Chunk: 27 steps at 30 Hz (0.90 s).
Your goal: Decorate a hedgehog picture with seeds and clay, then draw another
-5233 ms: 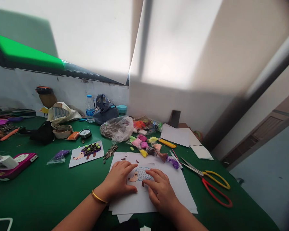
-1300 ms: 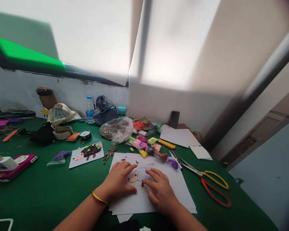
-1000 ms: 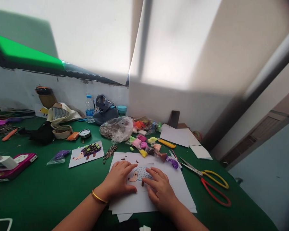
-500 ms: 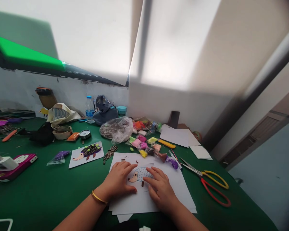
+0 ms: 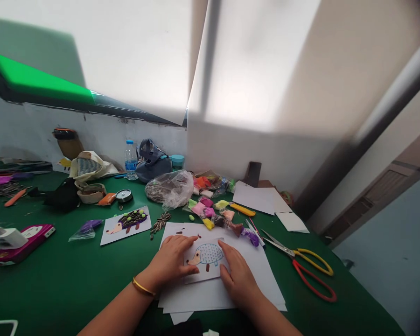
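Open hands bracket the hedgehog card point(image 5: 206, 258)

Left hand point(image 5: 170, 263) lies flat over its left edge, right hand point(image 5: 238, 280) flat at its right edge, neither gripping; white paper sheets point(image 5: 210, 296) extend below.

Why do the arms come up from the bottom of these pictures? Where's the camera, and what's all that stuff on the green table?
These are a real person's two bare hands, not a machine. All the pictures come from one camera worn on the person's head. It looks forward and down, so the arms reach in from the bottom.

The left hand, with a gold bangle, and the right hand both rest on a small card with a hedgehog on it. Neither hand is gripping anything. The card lies on white paper on a green table.

Nearby are packets of colored clay, red and yellow scissors, and another hedgehog card.
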Motion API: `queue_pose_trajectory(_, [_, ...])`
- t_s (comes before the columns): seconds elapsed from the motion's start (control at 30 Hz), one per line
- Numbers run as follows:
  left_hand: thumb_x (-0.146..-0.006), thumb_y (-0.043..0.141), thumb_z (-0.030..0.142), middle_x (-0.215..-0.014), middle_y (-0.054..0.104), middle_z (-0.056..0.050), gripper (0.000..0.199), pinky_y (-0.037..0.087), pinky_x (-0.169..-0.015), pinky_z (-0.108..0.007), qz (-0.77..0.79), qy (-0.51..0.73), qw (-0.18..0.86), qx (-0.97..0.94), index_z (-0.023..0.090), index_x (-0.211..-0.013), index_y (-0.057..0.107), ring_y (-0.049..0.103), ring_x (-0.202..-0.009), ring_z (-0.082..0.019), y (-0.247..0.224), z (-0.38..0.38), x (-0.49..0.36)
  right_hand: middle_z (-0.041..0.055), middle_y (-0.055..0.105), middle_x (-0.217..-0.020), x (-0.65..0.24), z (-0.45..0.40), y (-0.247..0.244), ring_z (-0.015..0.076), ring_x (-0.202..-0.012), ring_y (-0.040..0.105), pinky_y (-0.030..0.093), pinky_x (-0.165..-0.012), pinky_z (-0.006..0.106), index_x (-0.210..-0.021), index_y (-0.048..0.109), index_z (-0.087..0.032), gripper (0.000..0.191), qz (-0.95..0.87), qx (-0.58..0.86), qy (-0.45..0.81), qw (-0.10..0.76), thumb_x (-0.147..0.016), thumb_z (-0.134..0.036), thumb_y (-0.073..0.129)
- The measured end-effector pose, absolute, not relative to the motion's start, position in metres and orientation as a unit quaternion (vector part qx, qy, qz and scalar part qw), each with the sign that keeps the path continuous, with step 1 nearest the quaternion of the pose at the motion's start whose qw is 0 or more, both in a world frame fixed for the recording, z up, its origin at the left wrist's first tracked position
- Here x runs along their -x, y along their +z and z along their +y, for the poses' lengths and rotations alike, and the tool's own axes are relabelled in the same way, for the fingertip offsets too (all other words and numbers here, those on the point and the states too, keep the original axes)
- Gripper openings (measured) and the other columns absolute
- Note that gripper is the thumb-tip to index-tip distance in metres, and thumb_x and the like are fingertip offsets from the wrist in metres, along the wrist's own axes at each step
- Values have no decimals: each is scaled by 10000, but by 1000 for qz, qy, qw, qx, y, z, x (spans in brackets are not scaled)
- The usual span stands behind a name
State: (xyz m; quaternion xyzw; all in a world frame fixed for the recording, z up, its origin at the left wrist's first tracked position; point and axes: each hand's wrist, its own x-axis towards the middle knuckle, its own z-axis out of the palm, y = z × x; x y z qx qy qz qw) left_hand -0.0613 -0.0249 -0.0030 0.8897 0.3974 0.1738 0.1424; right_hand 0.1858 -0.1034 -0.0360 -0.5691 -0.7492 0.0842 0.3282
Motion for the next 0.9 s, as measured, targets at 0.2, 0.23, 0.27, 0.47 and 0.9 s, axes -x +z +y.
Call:
queue_pose_trajectory(0.2, [-953, 524, 354, -1208, 666, -69, 294, 416, -976, -428, 417, 224, 95, -876, 266, -1207, 643, 598, -1126, -262, 4, -17, 58, 63, 456, -1513, -186, -105, -36, 249, -1359, 467, 432, -1119, 437, -1518, 336, -224, 652, -732, 590, 113, 322, -878, -175, 444])
queue_pose_trajectory(0.23, [-945, 536, 314, -1176, 673, -63, 257, 417, -957, -425, 428, 227, 76, -872, 268, -1161, 667, 607, -1096, -257, 8, -15, 56, 63, 455, -1513, -186, -105, -35, 248, -1362, 462, 426, -1125, 437, -1516, 340, -223, 652, -733, 588, 114, 321, -875, -172, 445])
queue_pose_trajectory(0.27, [-932, 549, 277, -1132, 680, -57, 225, 416, -935, -423, 438, 224, 58, -869, 269, -1107, 690, 614, -1059, -252, 11, -13, 52, 63, 456, -1512, -186, -105, -35, 247, -1365, 459, 420, -1131, 438, -1513, 344, -221, 652, -735, 586, 115, 322, -871, -166, 446])
queue_pose_trajectory(0.47, [-855, 589, 159, -947, 672, -60, 209, 394, -853, -410, 440, 138, 20, -887, 268, -936, 748, 600, -971, -256, 24, 8, 21, 80, 469, -1496, -187, -105, -31, 241, -1370, 444, 405, -1144, 442, -1504, 348, -193, 651, -738, 578, 120, 327, -861, -147, 437])
queue_pose_trajectory(0.9, [-882, 538, 211, -920, 698, -66, 151, 416, -776, -316, 462, 131, 96, -872, 194, -872, 688, 630, -897, -218, 32, 15, 1, 80, 553, -1406, -191, -104, -31, 244, -1300, 507, 451, -1095, 416, -1445, 441, -227, 553, -719, 563, 127, 388, -894, -190, 477])
